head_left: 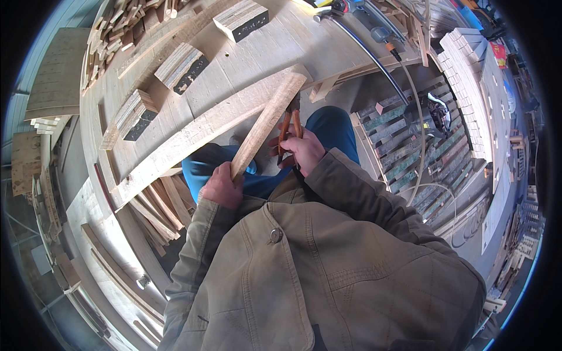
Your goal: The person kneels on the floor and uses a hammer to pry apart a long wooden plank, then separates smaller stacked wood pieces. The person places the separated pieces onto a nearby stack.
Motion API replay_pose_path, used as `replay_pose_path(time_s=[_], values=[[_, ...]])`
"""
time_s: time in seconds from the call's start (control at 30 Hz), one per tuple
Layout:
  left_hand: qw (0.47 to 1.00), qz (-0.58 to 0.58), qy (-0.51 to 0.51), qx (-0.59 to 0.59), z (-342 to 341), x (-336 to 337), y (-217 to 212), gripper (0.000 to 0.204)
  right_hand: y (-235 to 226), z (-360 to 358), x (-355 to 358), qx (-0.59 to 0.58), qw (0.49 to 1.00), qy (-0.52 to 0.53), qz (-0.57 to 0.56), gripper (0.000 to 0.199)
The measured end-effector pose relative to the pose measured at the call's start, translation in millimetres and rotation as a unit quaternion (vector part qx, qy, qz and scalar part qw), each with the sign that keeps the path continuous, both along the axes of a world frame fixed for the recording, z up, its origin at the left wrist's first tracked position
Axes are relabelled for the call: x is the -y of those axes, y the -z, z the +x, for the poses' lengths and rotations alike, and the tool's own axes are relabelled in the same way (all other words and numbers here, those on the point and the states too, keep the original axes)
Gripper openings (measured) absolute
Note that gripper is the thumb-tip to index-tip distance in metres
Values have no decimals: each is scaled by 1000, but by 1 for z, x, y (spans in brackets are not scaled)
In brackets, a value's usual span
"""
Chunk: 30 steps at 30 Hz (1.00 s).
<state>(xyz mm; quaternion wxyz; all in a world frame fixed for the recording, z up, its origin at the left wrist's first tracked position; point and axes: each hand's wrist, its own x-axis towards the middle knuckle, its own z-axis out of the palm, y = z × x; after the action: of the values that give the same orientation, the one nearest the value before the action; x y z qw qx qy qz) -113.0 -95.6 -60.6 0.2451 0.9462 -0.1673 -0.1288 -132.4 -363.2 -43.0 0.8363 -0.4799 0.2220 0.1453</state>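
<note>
Wooden strip (265, 124) held in left grip (222, 185); right grip (307, 151) holding orange-handled pliers (297, 124).

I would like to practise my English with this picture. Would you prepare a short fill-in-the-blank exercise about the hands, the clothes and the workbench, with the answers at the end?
1. The left hand holds a strip made of ____.
2. The right hand grips pliers whose handles are ____.
3. On the workbench sit ____ blocks that each have a black-marked side.
4. The person's trousers are ____.

Missing words: wood; orange; three; blue.
</note>
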Motion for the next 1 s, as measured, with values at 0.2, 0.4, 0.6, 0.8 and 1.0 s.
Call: replay_pose_path(time_s=[0.2,0.4,0.6,0.8,1.0], values=[[1000,14,2,0,-3,3,-2,44,1,0,-2,2,1000,8,-7,45],[1000,11,12,-1,-2,3,-3,44,0,-1,-2,3,1000,13,-13,45],[1000,13,3,-6,-2,4,-3,44,2,-2,0,-1,1000,28,-10,43],[1000,9,2,-2,-2,4,-1,44,12,0,-5,23,998,64,3,43],[1000,13,9,-12,-1,2,-1,45,2,-2,-10,-10,993,89,75,47]])
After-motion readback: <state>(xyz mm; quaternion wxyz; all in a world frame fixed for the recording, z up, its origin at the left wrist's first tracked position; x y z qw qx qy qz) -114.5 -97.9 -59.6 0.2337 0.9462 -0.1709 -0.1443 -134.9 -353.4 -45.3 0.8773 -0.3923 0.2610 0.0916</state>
